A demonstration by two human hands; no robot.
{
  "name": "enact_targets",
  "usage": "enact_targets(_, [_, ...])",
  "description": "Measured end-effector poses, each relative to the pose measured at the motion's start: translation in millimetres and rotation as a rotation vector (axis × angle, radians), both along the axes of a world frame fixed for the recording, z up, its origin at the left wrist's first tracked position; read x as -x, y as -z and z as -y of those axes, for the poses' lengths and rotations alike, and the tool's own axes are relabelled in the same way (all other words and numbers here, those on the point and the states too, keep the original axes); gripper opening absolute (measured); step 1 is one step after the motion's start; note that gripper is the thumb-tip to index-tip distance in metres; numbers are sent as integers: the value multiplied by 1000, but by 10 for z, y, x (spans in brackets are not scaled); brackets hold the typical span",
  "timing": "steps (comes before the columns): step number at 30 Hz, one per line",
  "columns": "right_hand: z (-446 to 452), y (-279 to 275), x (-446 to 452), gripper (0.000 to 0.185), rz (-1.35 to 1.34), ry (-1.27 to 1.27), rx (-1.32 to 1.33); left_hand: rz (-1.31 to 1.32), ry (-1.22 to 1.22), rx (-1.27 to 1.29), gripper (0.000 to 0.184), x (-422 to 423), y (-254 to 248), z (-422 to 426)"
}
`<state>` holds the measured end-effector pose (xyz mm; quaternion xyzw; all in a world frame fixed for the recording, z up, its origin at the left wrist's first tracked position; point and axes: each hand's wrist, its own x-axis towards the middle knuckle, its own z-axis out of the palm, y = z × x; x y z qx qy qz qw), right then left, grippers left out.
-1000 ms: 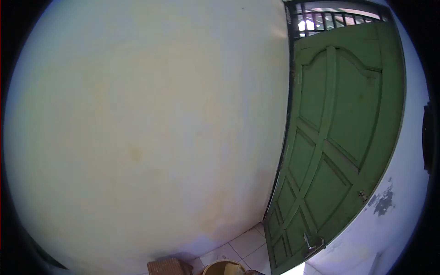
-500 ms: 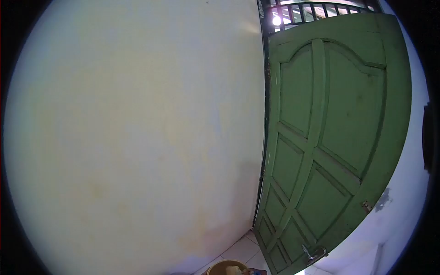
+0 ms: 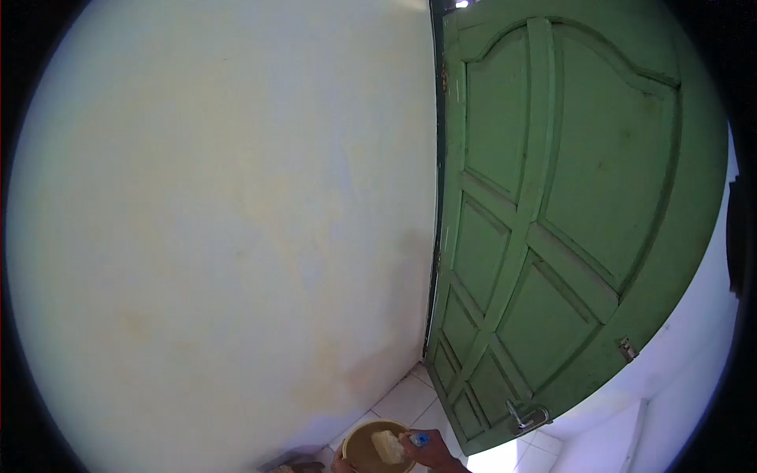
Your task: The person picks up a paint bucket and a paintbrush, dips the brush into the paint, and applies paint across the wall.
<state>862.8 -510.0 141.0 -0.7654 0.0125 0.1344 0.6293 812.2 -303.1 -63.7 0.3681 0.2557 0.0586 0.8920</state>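
Observation:
At the bottom of the head view, a round yellowish bucket holds a dull brownish liquid. My right hand comes in from the lower right, its fingers closed round what looks like a brush with a thick, cream-coloured head. A bit of blue shows between the fingers, probably part of its handle. The cream head is over the inside of the bucket; I cannot tell whether it touches the liquid. My left hand grips the bucket's left rim, mostly cut off by the frame's lower edge.
A pale wall with yellowish patches fills the left and middle. To the right stands a green panelled door with a metal handle. White floor tiles lie below. Something brown and dark sits at the bottom edge, unclear.
My view has tilted down, so the wall and door appear higher. More of the bucket, the brush and my right hand shows, and my left hand has come into view.

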Motion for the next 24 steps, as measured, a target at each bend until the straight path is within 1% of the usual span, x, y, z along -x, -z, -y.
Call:
enact_targets(1, [107,33,-113,31,235,-174,66,7,-15,4,59,39,7,47])
enact_targets(2, [154,58,-220,31,219,-182,70,18,-42,11,56,71,16,111])
enact_targets(3, [196,45,-319,30,272,-263,200,29,-68,19,54,94,-90,191])
enact_targets(4, [232,57,-387,30,321,-348,327,62,-116,27,52,85,-296,269])
enact_targets(5, [262,90,-473,30,301,-364,326,97,-165,32,53,52,-513,336])
enact_targets(6, [283,119,-594,29,371,-468,307,140,-215,35,56,-7,-702,397])
enact_targets(7, [312,150,-693,29,448,-571,287,165,-246,38,59,-26,-783,479])
enact_targets(8, [338,180,-770,29,448,-582,288,190,-276,40,62,-46,-863,560])
enact_targets(10, [339,192,-949,30,443,-682,243,95,-389,131,65,-120,-1033,690])
enact_targets(11, [353,178,-1027,30,451,-686,242,68,-428,159,66,-168,-1151,750])
enact_targets(12, [372,168,-1076,30,420,-738,245,105,-413,140,59,-181,-1356,825])
enact_targets(14, [401,99,-1148,30,387,-795,236,138,-404,110,53,-201,-1401,914])
enact_targets(16, [424,-33,-1212,31,344,-859,247,159,-462,71,40,-272,-1149,932])
enact_targets(17, [440,-1,-1240,31,341,-871,240,154,-474,66,40,-289,-1073,927])
enact_targets(19, [488,93,-1302,30,378,-912,244,219,-390,36,37,-281,-955,939])
enact_targets(20, [509,118,-1327,30,373,-926,241,213,-403,35,37,-281,-917,959])
enact_targets(23, [547,151,-1389,29,351,-959,158,181,-415,106,36,-335,-1018,1043])
enact_targets(24, [554,161,-1389,27,338,-922,147,146,-450,114,35,-391,-1184,1117])
